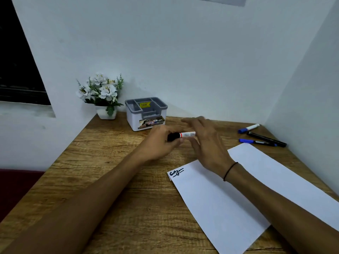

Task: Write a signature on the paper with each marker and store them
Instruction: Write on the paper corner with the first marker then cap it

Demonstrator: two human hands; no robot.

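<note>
Markers: four in all; one black-capped white marker [181, 135] held above the table, three lying far right, namely a white marker with blue cap [248, 128], a black marker [266, 139], a blue marker [257, 142]; paper [256, 189]: one sheet, bearing one signature [176, 172]; organiser box [146, 113]: one; flower pot [104, 97]: one; hands: two, left hand [161, 143] and right hand [205, 142].

Organizer box [146, 114]: yellow price sticker [144, 105] inside its grey insert, print too small to read; front label [151, 122] shows white letters "OPL" (cut off at the edge). Paper [238, 189]: one dark handwritten signature [176, 172], illegible scrawl.
</note>
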